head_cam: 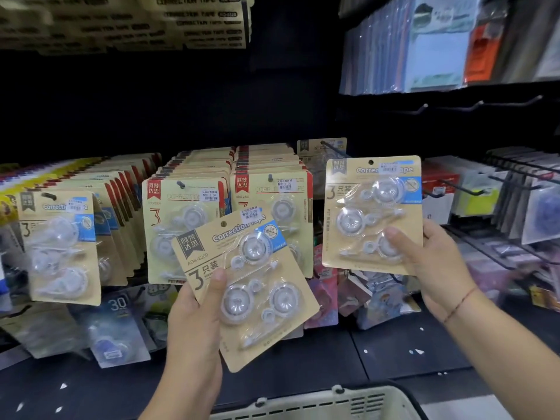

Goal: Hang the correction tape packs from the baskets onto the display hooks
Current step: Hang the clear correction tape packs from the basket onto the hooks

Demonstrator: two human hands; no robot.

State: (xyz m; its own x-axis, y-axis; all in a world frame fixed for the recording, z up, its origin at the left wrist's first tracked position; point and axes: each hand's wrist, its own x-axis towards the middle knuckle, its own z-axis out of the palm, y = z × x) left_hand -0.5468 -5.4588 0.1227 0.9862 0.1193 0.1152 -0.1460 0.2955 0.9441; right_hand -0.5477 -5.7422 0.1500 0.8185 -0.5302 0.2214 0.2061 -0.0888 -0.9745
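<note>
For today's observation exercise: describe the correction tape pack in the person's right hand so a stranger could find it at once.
Start at the crowded row of hanging tan packs across the middle of the display. Just right of that row, the right hand holds up one pack. Unlike the tilted pack in the left hand, it is upright.

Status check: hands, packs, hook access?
Left hand grips tilted pack. Right hand holds upright pack before hook. One pack already hangs there.
</note>
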